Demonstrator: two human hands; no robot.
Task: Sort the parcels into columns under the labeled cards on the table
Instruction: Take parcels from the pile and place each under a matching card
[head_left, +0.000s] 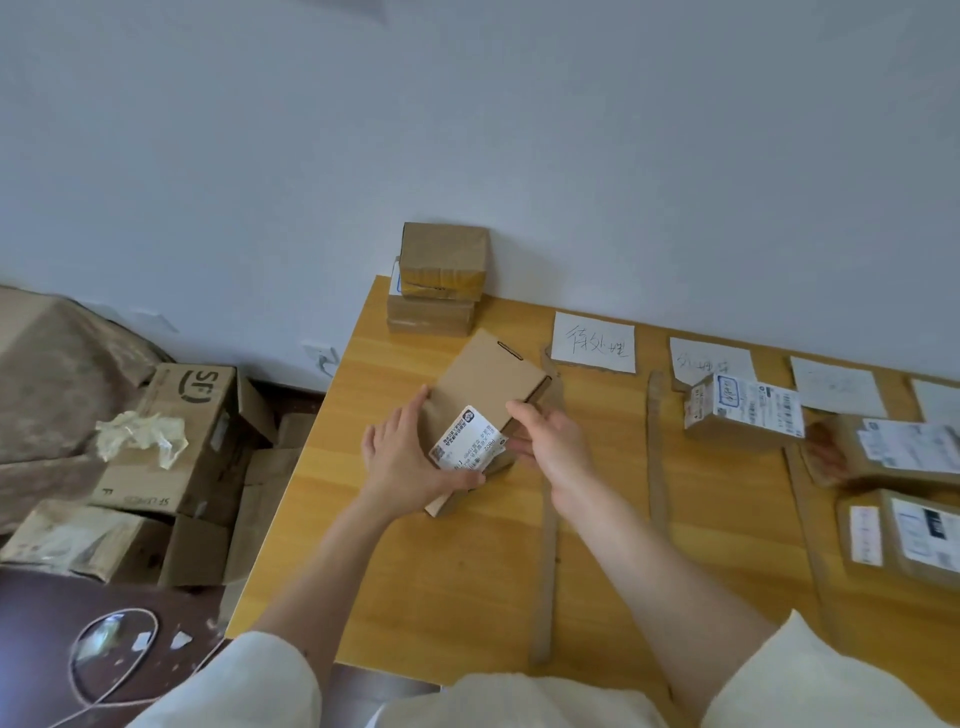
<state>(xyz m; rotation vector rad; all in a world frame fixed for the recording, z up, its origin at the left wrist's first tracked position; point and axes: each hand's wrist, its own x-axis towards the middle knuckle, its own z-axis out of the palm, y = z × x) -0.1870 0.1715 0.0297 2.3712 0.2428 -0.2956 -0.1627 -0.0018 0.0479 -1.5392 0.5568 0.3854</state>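
Observation:
A flat brown cardboard parcel with a white shipping label lies tilted near the table's left side. My left hand grips its left edge, thumb over the label. My right hand holds its right edge with curled fingers. To the right, white labeled cards lie in a row along the wall. Under the second card stands a small parcel. Further right lie two more labeled parcels, one below the other.
Stacked brown boxes stand at the wooden table's far left corner against the wall. Cardboard strips divide the columns. On the floor to the left sit large cardboard boxes and crumpled plastic.

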